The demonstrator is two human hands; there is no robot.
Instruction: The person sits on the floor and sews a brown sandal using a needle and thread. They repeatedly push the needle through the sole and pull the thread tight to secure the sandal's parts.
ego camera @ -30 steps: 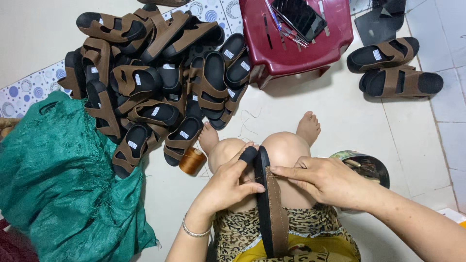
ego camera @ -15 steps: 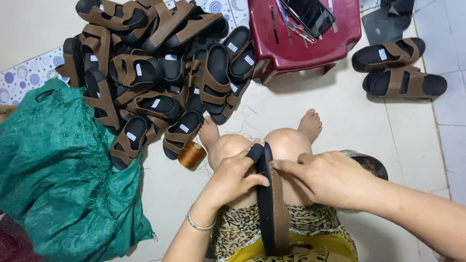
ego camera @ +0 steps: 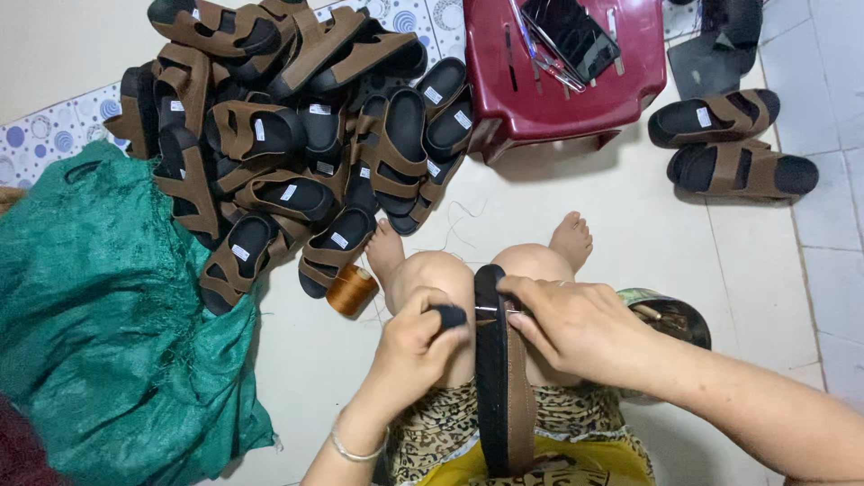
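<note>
Our left hand [ego camera: 416, 337] closed round a dark-handled tool [ego camera: 450, 316], our right hand [ego camera: 576, 326] gripping the sandal [ego camera: 502, 378] on edge (across our knees), thread spool [ego camera: 352, 290] nearby.

A pale tiled floor [ego camera: 837, 234] in even light meets a patterned dotted mat [ego camera: 54, 135] at its far left edge, with a dark red plastic stool [ego camera: 540, 99] at its far edge.

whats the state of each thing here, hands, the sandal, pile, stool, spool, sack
left hand: closed on a dark tool handle
right hand: gripping the sandal's edge
sandal: on edge between the knees
sandal pile: heaped
red stool: upright
thread spool: wound
green sack: crumpled
</note>
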